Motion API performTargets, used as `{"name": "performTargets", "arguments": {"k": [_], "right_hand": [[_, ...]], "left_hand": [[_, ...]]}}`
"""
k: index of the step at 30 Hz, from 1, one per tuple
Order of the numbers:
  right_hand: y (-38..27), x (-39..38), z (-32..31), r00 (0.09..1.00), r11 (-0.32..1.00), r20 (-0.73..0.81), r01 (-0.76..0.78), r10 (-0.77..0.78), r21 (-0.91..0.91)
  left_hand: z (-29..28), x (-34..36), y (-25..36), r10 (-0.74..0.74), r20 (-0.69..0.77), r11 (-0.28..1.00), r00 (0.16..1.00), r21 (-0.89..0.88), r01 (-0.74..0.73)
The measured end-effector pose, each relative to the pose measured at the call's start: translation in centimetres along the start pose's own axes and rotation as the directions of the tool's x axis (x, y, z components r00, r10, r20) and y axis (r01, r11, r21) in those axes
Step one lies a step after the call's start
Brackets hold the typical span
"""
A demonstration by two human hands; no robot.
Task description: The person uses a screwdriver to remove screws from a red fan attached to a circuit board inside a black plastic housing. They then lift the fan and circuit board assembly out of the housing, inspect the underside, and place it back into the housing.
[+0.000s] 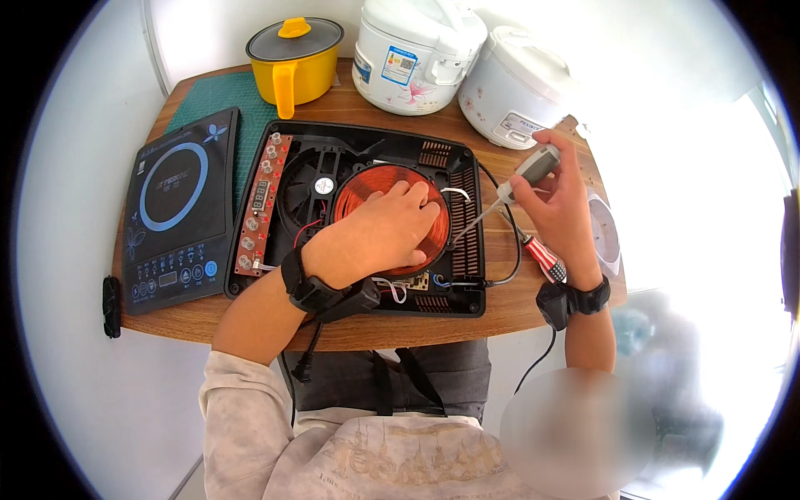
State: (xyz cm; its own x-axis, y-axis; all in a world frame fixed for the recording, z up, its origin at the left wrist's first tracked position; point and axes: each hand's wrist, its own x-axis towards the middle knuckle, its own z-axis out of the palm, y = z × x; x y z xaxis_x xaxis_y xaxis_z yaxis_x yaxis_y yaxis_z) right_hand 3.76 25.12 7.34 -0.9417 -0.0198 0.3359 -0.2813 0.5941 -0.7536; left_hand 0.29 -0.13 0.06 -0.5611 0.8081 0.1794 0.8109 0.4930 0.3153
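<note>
Round label [323, 185] on fan [298, 177]; blue code label [400, 66] on left rice cooker [429, 46]; lettering [171, 177], button symbols [171, 279] on black panel [179, 212]

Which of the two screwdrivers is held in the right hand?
The grey-handled screwdriver, gripped in the right hand, its shaft slanting down beside the copper coil. The red-and-white striped screwdriver lies on the tabletop.

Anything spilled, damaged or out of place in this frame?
Nothing looks spilled or broken. The one oddity: the black cooker base lies open, its copper coil exposed, with what appears to be its top panel lying separately at left.
</note>
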Motion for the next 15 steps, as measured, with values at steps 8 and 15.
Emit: {"name": "performTargets", "arguments": {"k": [8, 15], "right_hand": [[-2.2, 0.2, 0.6, 0.981, 0.981, -0.112, 0.146, -0.160, -0.125], [-3.2, -0.2, 0.5, 0.971, 0.973, -0.122, 0.190, -0.205, -0.129]], "left_hand": [[0.1, -0.1, 0.0, 0.012, -0.020, 1.000, 1.000, -0.002, -0.012], [0.0, 0.0, -0.1, 0.008, -0.009, 1.000, 1.000, -0.015, -0.008]]}}
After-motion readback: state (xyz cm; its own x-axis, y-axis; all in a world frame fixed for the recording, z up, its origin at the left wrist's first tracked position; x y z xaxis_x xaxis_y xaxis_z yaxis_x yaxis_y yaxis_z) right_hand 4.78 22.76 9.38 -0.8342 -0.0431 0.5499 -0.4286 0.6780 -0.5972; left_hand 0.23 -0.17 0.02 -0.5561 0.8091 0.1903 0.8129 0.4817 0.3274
